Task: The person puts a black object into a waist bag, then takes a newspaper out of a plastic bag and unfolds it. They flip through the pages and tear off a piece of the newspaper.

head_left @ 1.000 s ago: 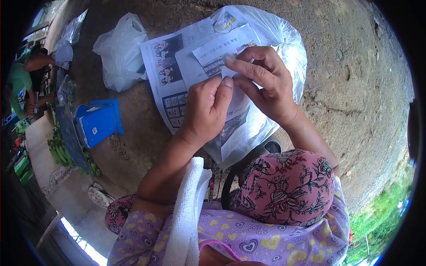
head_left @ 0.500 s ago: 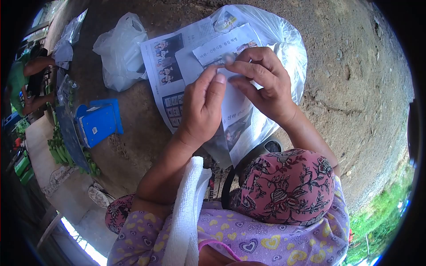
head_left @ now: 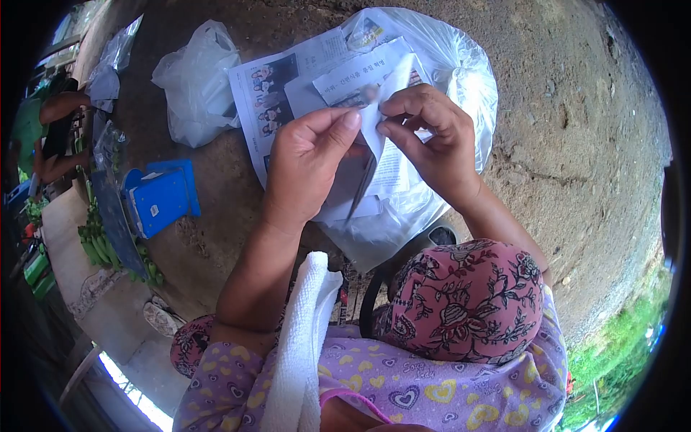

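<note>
Between my two hands a newspaper sheet (head_left: 373,135) stands nearly edge-on, its lower corner hanging down. My right hand (head_left: 437,133) pinches it from the right with thumb and fingertips. My left hand (head_left: 306,162) is closed, thumb against index finger, at the sheet's left side; its fingertips seem to grip the edge. Below the hands lie more printed newspaper sheets (head_left: 250,99), spread over a large clear plastic bag (head_left: 471,93). A small blurred pale spot shows by the sheet near my fingertips; I cannot make out what it is.
A white plastic bag (head_left: 194,93) sits left of the papers on the dirt ground (head_left: 561,144). Nearer stands a blue weighing scale (head_left: 160,201), beside green bananas (head_left: 99,243). At the far left is another person (head_left: 54,133). A white towel (head_left: 299,345) hangs over my chest.
The held sheet, hanging broad below my hands before, has turned nearly edge-on, uncovering the printed papers beneath. My left hand has shifted slightly left and my right hand slightly down.
</note>
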Demonstrator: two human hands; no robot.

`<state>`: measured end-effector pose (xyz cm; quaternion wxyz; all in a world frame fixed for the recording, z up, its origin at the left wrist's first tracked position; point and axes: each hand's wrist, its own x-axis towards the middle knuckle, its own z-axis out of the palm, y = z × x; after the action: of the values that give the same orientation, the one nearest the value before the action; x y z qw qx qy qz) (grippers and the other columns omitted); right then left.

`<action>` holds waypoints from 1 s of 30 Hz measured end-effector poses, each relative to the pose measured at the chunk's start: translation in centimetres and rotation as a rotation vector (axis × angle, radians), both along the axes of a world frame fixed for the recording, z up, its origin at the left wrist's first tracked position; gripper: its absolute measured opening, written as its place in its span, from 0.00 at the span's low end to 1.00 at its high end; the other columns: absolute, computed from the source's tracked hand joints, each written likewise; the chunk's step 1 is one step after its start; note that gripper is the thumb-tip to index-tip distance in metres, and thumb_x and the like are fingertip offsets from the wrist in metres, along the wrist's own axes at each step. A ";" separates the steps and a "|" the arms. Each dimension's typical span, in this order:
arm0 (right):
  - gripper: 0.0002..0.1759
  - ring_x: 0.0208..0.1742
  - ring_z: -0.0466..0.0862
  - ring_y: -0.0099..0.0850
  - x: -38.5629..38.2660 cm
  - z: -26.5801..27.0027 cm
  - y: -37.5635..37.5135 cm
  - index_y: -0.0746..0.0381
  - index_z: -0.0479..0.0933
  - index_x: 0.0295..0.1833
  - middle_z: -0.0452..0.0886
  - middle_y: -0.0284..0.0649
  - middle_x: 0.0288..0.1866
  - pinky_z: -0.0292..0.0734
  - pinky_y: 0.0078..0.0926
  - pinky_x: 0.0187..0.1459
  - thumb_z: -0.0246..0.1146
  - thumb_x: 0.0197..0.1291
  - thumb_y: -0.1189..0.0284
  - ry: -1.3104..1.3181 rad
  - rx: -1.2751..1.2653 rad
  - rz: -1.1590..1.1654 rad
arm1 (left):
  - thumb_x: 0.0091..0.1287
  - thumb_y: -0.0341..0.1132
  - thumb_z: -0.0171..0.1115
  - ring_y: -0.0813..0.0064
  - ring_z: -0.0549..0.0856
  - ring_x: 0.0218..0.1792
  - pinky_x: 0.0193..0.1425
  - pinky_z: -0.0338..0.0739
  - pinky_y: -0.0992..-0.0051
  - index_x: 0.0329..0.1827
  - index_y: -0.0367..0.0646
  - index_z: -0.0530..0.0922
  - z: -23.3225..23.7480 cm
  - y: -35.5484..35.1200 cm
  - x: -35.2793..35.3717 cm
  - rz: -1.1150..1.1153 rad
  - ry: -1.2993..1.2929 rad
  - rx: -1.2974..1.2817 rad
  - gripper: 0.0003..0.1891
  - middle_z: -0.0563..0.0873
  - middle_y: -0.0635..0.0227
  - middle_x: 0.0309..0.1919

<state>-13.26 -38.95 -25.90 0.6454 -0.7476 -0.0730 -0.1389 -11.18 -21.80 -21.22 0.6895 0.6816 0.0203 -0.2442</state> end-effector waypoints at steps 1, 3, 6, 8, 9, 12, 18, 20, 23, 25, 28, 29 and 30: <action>0.10 0.35 0.83 0.25 0.0 0.1 0.0 0.62 0.82 0.39 0.83 0.36 0.38 0.79 0.18 0.30 0.71 0.50 0.81 0.016 0.016 0.003 | 0.71 0.38 0.59 0.82 0.83 0.35 0.42 0.80 0.81 0.48 0.31 0.81 0.0 0.0 0.0 0.020 0.006 -0.025 0.16 0.85 0.67 0.36; 0.09 0.35 0.83 0.24 0.0 0.1 -0.1 0.62 0.83 0.40 0.83 0.36 0.38 0.80 0.18 0.31 0.70 0.51 0.81 0.043 0.056 0.012 | 0.73 0.36 0.56 0.78 0.84 0.40 0.45 0.81 0.77 0.50 0.31 0.80 0.1 0.2 0.0 -0.015 0.018 -0.019 0.15 0.85 0.63 0.40; 0.10 0.36 0.83 0.24 0.0 -0.1 -0.1 0.63 0.83 0.41 0.83 0.36 0.38 0.80 0.18 0.32 0.70 0.52 0.80 0.077 0.113 0.028 | 0.73 0.35 0.55 0.76 0.84 0.43 0.48 0.81 0.75 0.51 0.30 0.79 0.0 0.3 -0.1 -0.041 0.008 0.010 0.14 0.84 0.61 0.44; 0.09 0.37 0.83 0.24 0.0 -0.1 -0.1 0.63 0.83 0.42 0.83 0.36 0.38 0.80 0.18 0.32 0.70 0.52 0.79 0.095 0.134 0.033 | 0.73 0.34 0.55 0.76 0.84 0.44 0.49 0.81 0.75 0.52 0.30 0.78 0.1 0.2 -0.3 -0.047 -0.005 0.032 0.15 0.84 0.61 0.45; 0.10 0.37 0.83 0.24 -0.1 -0.1 -0.2 0.62 0.83 0.42 0.83 0.36 0.38 0.80 0.18 0.33 0.70 0.53 0.79 0.104 0.141 0.040 | 0.73 0.34 0.55 0.75 0.84 0.44 0.49 0.81 0.75 0.52 0.30 0.78 0.2 0.2 -0.3 -0.048 -0.011 0.042 0.15 0.84 0.61 0.45; 0.10 0.37 0.83 0.24 -0.1 -0.2 -0.3 0.62 0.83 0.43 0.83 0.35 0.38 0.80 0.18 0.33 0.70 0.53 0.78 0.125 0.166 0.059 | 0.73 0.34 0.55 0.75 0.84 0.44 0.49 0.81 0.75 0.53 0.30 0.78 0.3 0.1 -0.4 -0.053 -0.010 0.036 0.15 0.84 0.61 0.45; 0.10 0.37 0.83 0.23 -0.1 -0.4 -0.4 0.61 0.84 0.43 0.83 0.35 0.37 0.80 0.18 0.34 0.69 0.54 0.77 0.122 0.196 0.081 | 0.72 0.34 0.57 0.76 0.84 0.43 0.49 0.81 0.75 0.52 0.30 0.78 0.3 0.0 -0.4 -0.053 -0.017 0.050 0.14 0.84 0.61 0.44; 0.09 0.37 0.83 0.23 -0.1 -0.5 -0.4 0.61 0.84 0.43 0.83 0.34 0.37 0.80 0.18 0.34 0.69 0.54 0.77 0.126 0.211 0.079 | 0.72 0.33 0.57 0.76 0.84 0.42 0.49 0.81 0.76 0.52 0.30 0.79 0.3 -0.1 -0.5 -0.052 -0.037 0.063 0.14 0.85 0.61 0.44; 0.09 0.37 0.83 0.23 -0.2 -0.3 -0.4 0.61 0.84 0.43 0.83 0.35 0.37 0.80 0.18 0.34 0.69 0.55 0.77 0.141 0.207 0.081 | 0.71 0.33 0.57 0.77 0.84 0.41 0.48 0.81 0.76 0.51 0.30 0.79 0.2 -0.2 -0.6 -0.050 -0.065 0.087 0.14 0.85 0.61 0.43; 0.09 0.37 0.83 0.23 -0.2 -0.4 -0.4 0.61 0.84 0.43 0.83 0.35 0.37 0.80 0.19 0.34 0.69 0.55 0.77 0.145 0.209 0.081 | 0.71 0.33 0.58 0.77 0.84 0.41 0.48 0.81 0.76 0.50 0.29 0.79 0.2 -0.2 -0.5 -0.043 -0.066 0.094 0.13 0.85 0.61 0.42; 0.10 0.37 0.83 0.23 -0.3 -0.3 -0.5 0.62 0.84 0.44 0.84 0.35 0.37 0.80 0.19 0.34 0.69 0.55 0.76 0.162 0.213 0.081 | 0.71 0.32 0.58 0.77 0.84 0.41 0.47 0.81 0.77 0.50 0.29 0.79 0.0 -0.2 -0.5 -0.027 -0.052 0.038 0.13 0.85 0.62 0.41; 0.10 0.37 0.83 0.23 -0.4 -0.2 -0.5 0.62 0.84 0.44 0.84 0.36 0.38 0.80 0.19 0.34 0.70 0.55 0.75 0.170 0.215 0.081 | 0.70 0.33 0.60 0.79 0.84 0.39 0.45 0.80 0.78 0.48 0.30 0.80 -0.1 -0.2 -0.5 -0.004 -0.052 0.027 0.12 0.85 0.64 0.39; 0.11 0.37 0.83 0.24 -0.4 -0.1 -0.6 0.62 0.83 0.44 0.84 0.36 0.38 0.80 0.19 0.34 0.70 0.54 0.75 0.156 0.214 0.090 | 0.69 0.33 0.62 0.80 0.84 0.37 0.43 0.79 0.80 0.47 0.31 0.81 -0.2 -0.3 -0.5 0.019 -0.053 0.015 0.12 0.86 0.65 0.36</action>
<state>-13.67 -39.53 -26.04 0.7307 -0.6790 -0.0409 -0.0583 -11.68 -22.13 -21.40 0.6869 0.6928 0.0107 -0.2194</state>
